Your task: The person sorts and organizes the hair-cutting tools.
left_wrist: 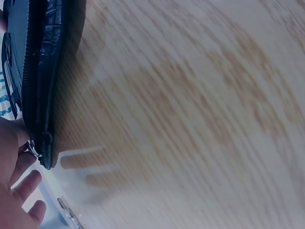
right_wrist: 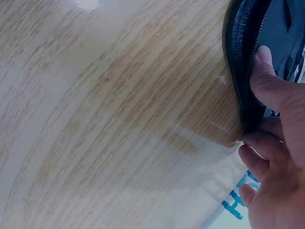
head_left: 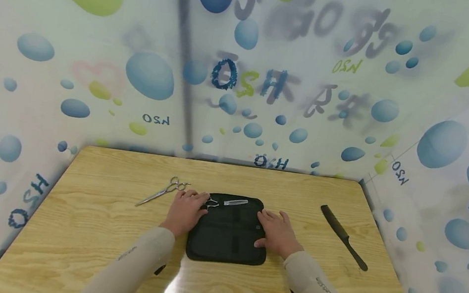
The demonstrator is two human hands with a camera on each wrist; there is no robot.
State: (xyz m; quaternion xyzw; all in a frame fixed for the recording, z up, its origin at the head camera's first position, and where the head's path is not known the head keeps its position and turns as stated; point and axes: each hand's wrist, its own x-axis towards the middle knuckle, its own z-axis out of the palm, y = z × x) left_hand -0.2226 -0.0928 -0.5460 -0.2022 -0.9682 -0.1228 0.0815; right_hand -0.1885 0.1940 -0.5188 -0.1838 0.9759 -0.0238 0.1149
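Observation:
A black zippered case point(head_left: 226, 240) lies spread open on the wooden table between both hands. Inside its far part are silver scissor handles point(head_left: 212, 205), and to their right shows a flat silver blade point(head_left: 235, 202); whether the two join is unclear. My left hand point(head_left: 186, 210) holds the case's far left corner, partly covering the handles. In the left wrist view its fingers point(left_wrist: 21, 164) are at the zippered corner. The right hand point(head_left: 277, 232) grips the case's right edge. In the right wrist view, the thumb point(right_wrist: 267, 78) presses the inner side, other fingers being outside the edge.
Silver scissors point(head_left: 162, 191) lie to the left of the case, their finger rings toward the back. A black comb point(head_left: 344, 237) with a handle lies slantwise on the right of the table point(head_left: 84, 225). A patterned wall point(head_left: 238, 117) stands behind the table's far edge.

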